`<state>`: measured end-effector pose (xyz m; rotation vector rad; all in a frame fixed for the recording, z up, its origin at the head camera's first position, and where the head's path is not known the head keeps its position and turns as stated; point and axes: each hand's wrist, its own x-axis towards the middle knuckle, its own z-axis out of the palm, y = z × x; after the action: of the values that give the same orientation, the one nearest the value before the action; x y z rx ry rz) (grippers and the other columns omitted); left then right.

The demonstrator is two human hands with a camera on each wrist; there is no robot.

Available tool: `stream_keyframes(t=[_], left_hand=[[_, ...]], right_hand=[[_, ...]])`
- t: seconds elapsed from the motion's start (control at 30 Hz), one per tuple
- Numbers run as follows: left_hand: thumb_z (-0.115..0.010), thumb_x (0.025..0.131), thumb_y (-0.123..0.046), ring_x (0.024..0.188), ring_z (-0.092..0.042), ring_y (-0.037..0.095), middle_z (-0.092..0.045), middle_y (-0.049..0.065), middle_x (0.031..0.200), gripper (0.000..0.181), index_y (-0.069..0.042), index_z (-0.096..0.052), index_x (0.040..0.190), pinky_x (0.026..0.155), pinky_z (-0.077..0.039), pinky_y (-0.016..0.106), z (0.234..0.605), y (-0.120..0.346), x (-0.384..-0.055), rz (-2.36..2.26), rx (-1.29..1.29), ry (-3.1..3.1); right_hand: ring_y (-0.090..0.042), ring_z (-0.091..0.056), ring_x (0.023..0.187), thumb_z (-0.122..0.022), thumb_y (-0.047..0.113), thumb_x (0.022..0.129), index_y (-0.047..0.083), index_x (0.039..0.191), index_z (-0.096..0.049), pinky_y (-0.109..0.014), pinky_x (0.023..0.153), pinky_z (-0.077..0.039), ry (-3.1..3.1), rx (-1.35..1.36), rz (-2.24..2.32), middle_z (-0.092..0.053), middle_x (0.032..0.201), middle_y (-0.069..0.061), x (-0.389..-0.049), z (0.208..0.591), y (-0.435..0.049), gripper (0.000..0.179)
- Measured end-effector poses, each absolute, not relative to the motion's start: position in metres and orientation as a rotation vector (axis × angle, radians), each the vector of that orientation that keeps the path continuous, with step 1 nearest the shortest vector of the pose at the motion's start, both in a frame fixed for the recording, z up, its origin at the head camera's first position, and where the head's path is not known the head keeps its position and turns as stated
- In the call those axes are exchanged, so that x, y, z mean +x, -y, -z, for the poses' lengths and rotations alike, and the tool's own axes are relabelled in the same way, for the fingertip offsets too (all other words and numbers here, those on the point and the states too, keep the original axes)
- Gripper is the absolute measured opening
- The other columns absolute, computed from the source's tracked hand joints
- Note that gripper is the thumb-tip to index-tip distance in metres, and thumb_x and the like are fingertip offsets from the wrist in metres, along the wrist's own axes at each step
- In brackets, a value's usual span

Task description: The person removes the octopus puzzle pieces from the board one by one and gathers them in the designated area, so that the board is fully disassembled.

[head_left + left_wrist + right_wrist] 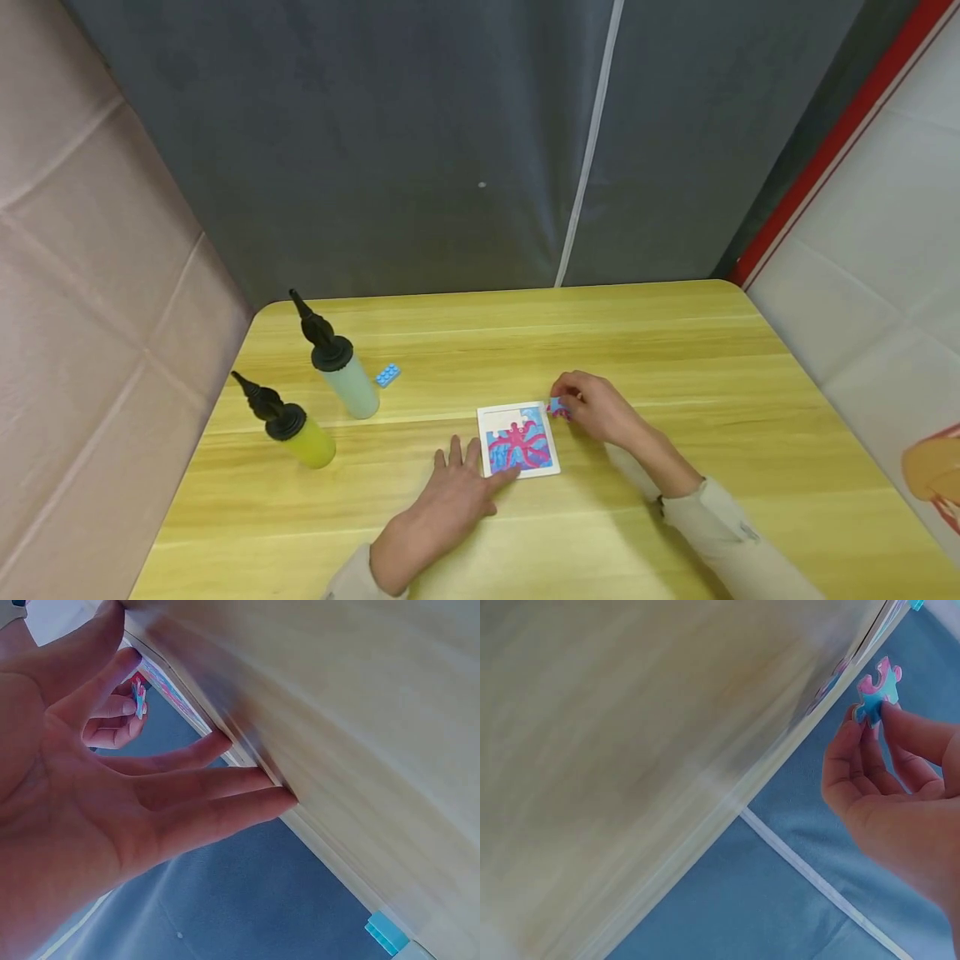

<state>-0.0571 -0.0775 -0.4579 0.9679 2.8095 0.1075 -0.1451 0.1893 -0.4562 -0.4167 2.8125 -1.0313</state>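
Observation:
A small jigsaw puzzle in a white frame (557,462) lies on the table, showing a pink octopus (517,443) on blue. White backing (502,419) shows in its upper left part. My left hand (452,492) rests at the puzzle's left side with spread, straight fingers, the thumb reaching over the lower frame edge. In the left wrist view, its fingertips (289,796) touch the tabletop. Just right of the frame, my right hand (596,408) pinches a blue and pink puzzle piece (877,694) between thumb and fingers, held over the table.
Two bottle-shaped hand pumps with black tops, one pale green (354,390) and one yellow (311,443), stand at the left of the wooden table (675,350). A blue toy brick (387,375) lies beside the green one. A grey curtain (375,150) hangs behind the table.

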Motion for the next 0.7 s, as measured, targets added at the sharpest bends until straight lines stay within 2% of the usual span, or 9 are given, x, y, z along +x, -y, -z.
stream_keyframes(t=[0.3,0.7], left_hand=[[-0.075,0.09,-0.034,0.13,-0.051,0.062,-0.053,0.034,0.144,0.056,-0.04,-0.06,0.144,0.097,-0.053,0.066,0.459,0.078,-0.057,-0.152,0.955,-2.796],[-0.073,0.091,-0.03,0.133,-0.048,0.064,-0.051,0.036,0.146,0.055,-0.039,-0.06,0.144,0.1,-0.051,0.068,0.457,0.077,-0.057,-0.182,0.933,-2.781]], right_hand=[[-0.015,-0.062,0.083,-0.058,-0.001,0.099,0.006,0.1,-0.072,-0.029,0.073,-0.053,-2.84,-0.415,1.007,-0.071,0.097,-0.006,-0.143,0.458,-0.199,0.015],[-0.017,-0.057,0.078,-0.055,-0.001,0.099,0.006,0.1,-0.071,-0.028,0.067,-0.048,-2.838,-0.356,0.996,-0.07,0.096,-0.008,-0.143,0.457,-0.212,0.017]])
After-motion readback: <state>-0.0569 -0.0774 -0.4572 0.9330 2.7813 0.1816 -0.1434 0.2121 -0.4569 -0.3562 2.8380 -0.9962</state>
